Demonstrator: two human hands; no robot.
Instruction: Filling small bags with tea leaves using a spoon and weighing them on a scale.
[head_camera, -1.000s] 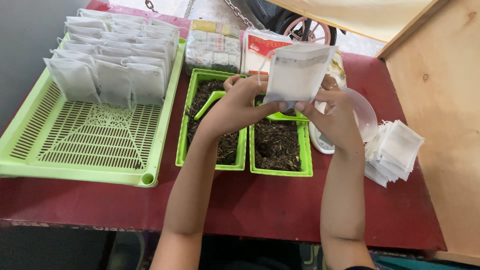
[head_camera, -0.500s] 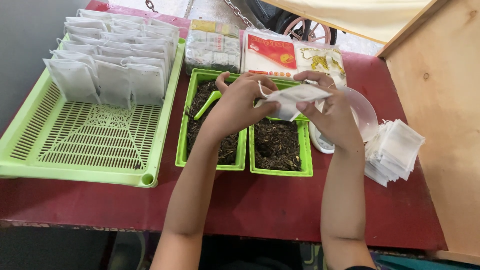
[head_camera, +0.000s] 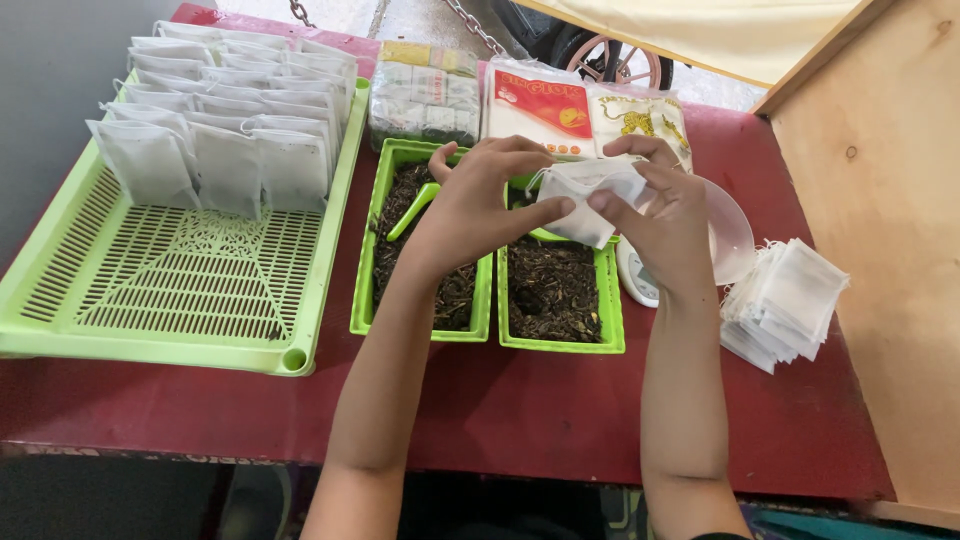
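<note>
Above the green trays (head_camera: 560, 345), both hands raised, left hand (head_camera: 470, 205) and right hand (head_camera: 665, 225) fingers pinching a white pouch (head_camera: 585, 195)

A small white cloth tea bag (head_camera: 585, 200) is pinched between the left grip (head_camera: 480, 205) and the right grip (head_camera: 665, 215). It looks crumpled and soft, tilted sideways.

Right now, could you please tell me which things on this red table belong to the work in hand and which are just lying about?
In use:
small white mesh bag, pinched between left hand and right hand
two green trays of dark loose leaves
green scoop
stack of empty white bags
large green slatted tray with filled white bags

Lying about:
printed packets
clear plastic bowl
</note>
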